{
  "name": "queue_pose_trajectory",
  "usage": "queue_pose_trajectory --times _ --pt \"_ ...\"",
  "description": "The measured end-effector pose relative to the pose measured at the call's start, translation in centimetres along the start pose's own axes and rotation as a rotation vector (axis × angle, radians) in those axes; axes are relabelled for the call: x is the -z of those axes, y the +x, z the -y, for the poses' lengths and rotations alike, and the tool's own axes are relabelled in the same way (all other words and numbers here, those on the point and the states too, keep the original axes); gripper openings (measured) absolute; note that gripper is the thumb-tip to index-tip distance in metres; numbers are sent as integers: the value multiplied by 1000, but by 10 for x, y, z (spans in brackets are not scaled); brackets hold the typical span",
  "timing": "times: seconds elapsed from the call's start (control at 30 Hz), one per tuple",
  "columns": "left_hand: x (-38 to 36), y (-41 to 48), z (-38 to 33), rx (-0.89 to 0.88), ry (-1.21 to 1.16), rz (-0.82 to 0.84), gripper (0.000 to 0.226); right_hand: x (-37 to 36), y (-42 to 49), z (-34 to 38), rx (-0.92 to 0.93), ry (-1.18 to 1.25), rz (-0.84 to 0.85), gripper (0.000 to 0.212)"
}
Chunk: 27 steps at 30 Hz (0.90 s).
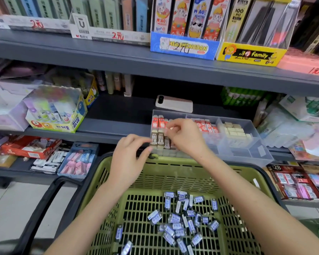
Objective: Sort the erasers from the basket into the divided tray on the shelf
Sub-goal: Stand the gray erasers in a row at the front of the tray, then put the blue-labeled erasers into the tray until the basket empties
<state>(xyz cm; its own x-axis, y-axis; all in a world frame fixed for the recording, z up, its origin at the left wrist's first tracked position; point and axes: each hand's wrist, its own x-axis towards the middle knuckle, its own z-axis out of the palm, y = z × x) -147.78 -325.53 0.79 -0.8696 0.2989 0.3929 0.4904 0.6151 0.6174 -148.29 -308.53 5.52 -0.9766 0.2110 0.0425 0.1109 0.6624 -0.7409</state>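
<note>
The brown erasers (160, 139) stand packed in the left compartment of the tray (261, 151), at its front edge, with red ones (157, 122) in a row behind them. Each stands on end, long axis running front to back as seen here, printed face up toward the camera. The right hand (184, 135) is curled over this compartment, fingertips pinched together near the row; whether it grips an eraser I cannot tell. The left hand (129, 155) reaches to the tray's front left corner, thumb and forefinger closing on the outermost brown eraser.

To do this step well, I judge the left hand should steady the row while the right slides the piece in parallel to its neighbours, label facing the same way, pressing lightly so none tip.

The middle compartment holds red-and-white erasers (205, 126), the right one pale blocks (234, 131). Below, the green basket (173, 173) has many blue-wrapped erasers (180, 221) lying scattered at all angles on its floor, so much remains.
</note>
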Motion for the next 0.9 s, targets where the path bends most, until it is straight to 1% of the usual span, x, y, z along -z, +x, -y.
queue_pose_trajectory --times 0.03,0.1,0.17,0.2,0.23,0.27,0.3,0.37,0.43,0.47,0.53,0.6,0.7,0.8,0.9 --pt "2 -3 -1 -9 9 -32 18 5 -12 -2 62 24 -36 6" --pt "6 -13 -5 -40 -16 -125 13 13 -43 -15 176 117 -20 7" --pt "5 -27 -9 -81 -63 -180 17 12 -75 -38 204 133 36 7" --pt "1 -36 -11 -94 -78 -156 18 8 -88 -55 185 98 56 6" --pt "-7 -45 -11 -91 -82 -85 15 2 -98 -75 138 37 75 5" --pt "-17 -54 -9 -72 -63 35 11 -5 -105 -97 61 -44 112 5" --pt "-28 -62 -6 -43 -14 195 11 -12 -110 -119 -33 -142 177 9" --pt "-54 -79 7 25 143 540 26 -27 -120 -160 -166 -345 358 30" --pt "-77 -94 25 57 300 831 45 -41 -130 -191 -214 -462 494 51" --pt "-87 -102 34 53 337 932 52 -47 -135 -201 -215 -495 528 59" --pt "-103 -116 49 67 342 1055 64 -59 -141 -216 -173 -563 561 73" --pt "-116 -127 59 105 326 1084 73 -67 -145 -223 -93 -694 580 84" --pt "-130 -136 65 62 365 1025 75 -76 -148 -225 -26 -801 624 90" --pt "-137 -134 69 54 332 971 63 -82 -150 -222 3 -799 636 82" --pt "-137 -129 74 57 273 969 51 -81 -149 -224 41 -753 637 72"
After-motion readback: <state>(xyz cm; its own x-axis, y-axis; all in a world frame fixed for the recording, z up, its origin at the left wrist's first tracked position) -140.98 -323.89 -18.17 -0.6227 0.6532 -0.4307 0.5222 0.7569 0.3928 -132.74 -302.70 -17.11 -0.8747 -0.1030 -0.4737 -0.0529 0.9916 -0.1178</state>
